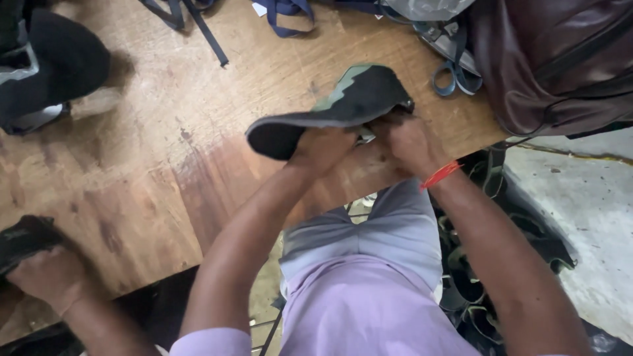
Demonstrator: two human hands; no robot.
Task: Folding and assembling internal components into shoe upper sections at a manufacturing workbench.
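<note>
Seen from above, near the front edge of the wooden tabletop [165, 165]: a dark shoe upper [336, 109], black with a grey-green patch, held up a little over the wood by both hands. Long axis running from about 8 o'clock, where the rounded black toe end points, to about 2 o'clock, where the folded green end rises. Left hand [322, 148] placed under the middle of the piece, fingers closed on its lower edge from beneath. Right hand [405, 140] at the 2 o'clock end, fingers pinched together on that end, with something small and pale between the two hands, too hidden to name. Red thread [440, 175] around the right wrist. Both hands touching the piece, so neither clearly nearer; the free toe end lying at 9 o'clock from the left hand. Open bare wood toward 9 and 10 o'clock, much room there. Less room at 1 to 3 o'clock: a brown bag [560, 66] standing close, with blue straps [455, 76] just beside the green end. More dark straps [191, 23] at 11 o'clock, well apart. Tabletop edge passing directly below the hands at 6 o'clock, with lilac trousers [369, 290] under it. At far 8 o'clock, another person's hand [46, 273] resting on a second black piece [23, 237], well apart. Black object [53, 66] at the 10 o'clock corner.
</note>
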